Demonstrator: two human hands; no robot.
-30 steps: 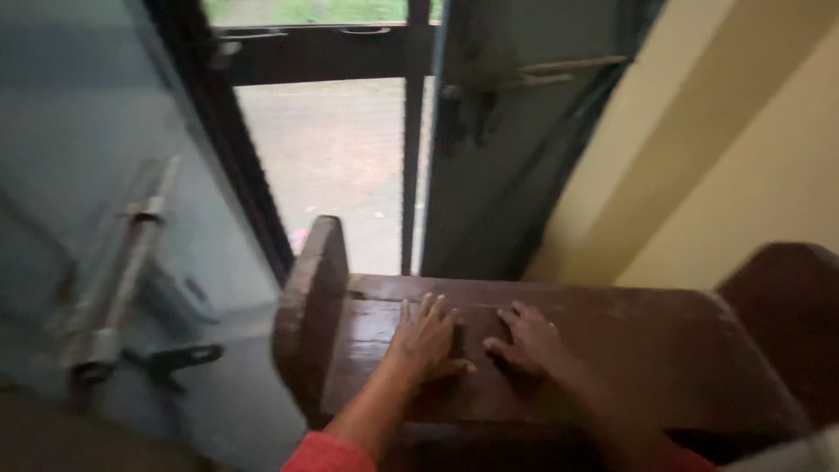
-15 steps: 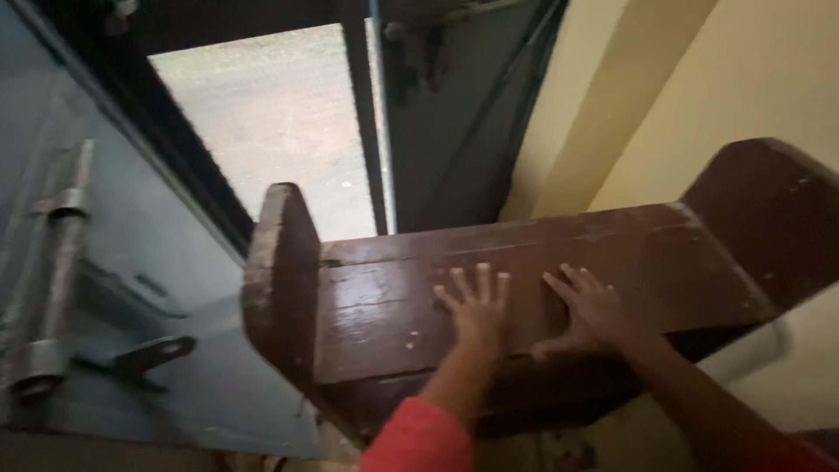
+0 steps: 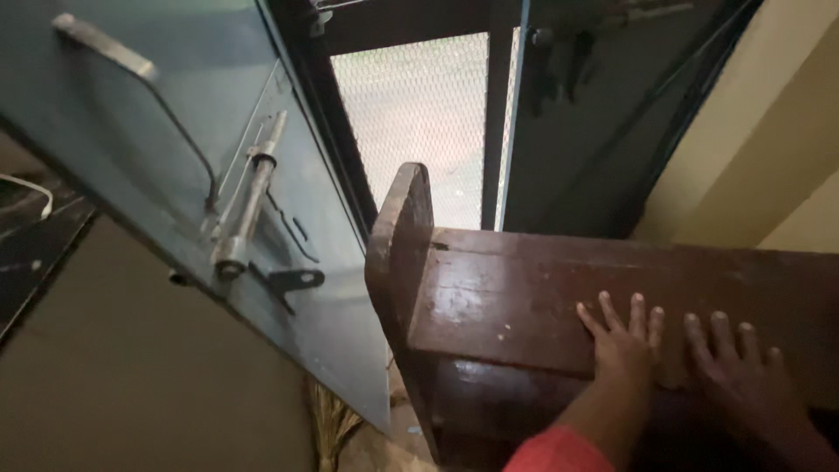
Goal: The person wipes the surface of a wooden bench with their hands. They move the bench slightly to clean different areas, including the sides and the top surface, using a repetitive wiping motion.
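Your left hand lies flat on the top surface of the dark brown wooden bench, fingers spread apart, gripping nothing. Your right hand lies flat just beside it, fingers apart too; its wrist is lost in shadow. The bench is cut off at the right and bottom edges, its rounded end panel upright near the open blue-grey door. The door's sliding bolt shows. The mesh screen blurs the outdoors. A broom tip is partly hidden.
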